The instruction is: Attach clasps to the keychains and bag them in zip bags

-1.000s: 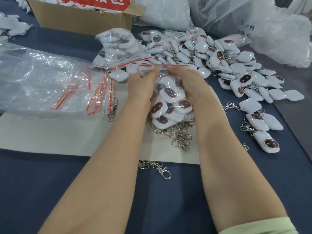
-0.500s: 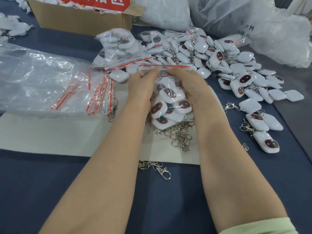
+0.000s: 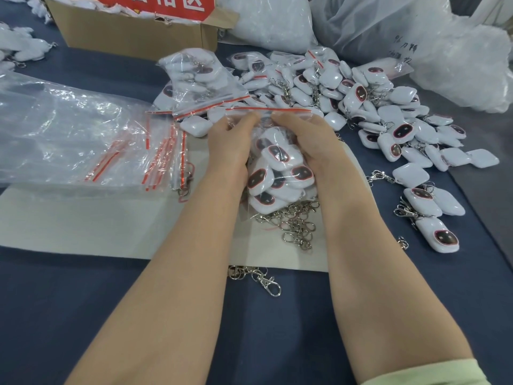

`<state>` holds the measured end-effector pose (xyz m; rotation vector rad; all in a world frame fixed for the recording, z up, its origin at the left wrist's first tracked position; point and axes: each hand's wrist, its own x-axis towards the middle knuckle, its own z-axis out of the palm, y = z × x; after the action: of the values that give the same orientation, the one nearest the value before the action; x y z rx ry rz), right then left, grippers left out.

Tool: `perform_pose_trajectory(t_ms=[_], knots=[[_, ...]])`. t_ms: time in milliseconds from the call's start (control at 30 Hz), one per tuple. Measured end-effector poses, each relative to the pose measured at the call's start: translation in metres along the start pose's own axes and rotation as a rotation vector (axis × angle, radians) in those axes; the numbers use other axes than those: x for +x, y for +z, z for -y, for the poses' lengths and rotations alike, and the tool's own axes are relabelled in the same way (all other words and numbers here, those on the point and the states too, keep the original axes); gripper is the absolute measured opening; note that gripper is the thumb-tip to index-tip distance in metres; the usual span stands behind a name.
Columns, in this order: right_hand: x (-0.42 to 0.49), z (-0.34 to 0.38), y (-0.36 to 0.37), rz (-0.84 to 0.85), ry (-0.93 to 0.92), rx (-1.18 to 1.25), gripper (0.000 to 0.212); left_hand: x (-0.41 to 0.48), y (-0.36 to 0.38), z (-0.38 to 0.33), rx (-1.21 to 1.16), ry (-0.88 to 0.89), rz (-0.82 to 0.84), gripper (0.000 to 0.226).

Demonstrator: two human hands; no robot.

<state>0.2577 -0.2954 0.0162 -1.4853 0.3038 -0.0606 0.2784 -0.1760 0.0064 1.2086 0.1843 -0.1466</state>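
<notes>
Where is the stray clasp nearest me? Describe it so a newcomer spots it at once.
Start at the white mat under both forearms. Just off its near edge, on the blue cloth between the arms, lies one silver clasp. Unlike the clasps bunched on the mat at the near end of the bag, it lies alone, off the mat.

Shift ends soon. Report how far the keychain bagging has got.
Done: one filled zip bag lies farther back. In hand: the left hand and right hand pinch the top of a second bag packed with keychains. Left: a big loose keychain pile at the right, a spare clasp on the table, a stack of empty zip bags.
</notes>
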Motion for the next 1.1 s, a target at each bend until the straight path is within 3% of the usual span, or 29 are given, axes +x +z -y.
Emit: perform_pose_trajectory(t_ms=[333,600,733,1100], knots=[[-0.0002,-0.0019,0.0037,0.036,-0.051,0.077,0.015,-0.0009,0.0028,0.0022,-0.051,0.001,0.062,0.006],[0.0037,-0.0007,0.0057,-0.131,-0.008,0.152,0.018,0.0014,0.0021,0.0008,-0.053,-0.038,0.023,0.010],[0.0048,-0.0002,0.0074,-0.179,-0.024,0.169,0.018,-0.0002,0.0030,-0.0007,-0.058,-0.048,-0.014,0.026],[0.0031,0.0002,0.0077,-0.187,-0.092,0.194,0.014,-0.0009,0.0031,-0.0027,-0.070,-0.033,-0.033,0.004]])
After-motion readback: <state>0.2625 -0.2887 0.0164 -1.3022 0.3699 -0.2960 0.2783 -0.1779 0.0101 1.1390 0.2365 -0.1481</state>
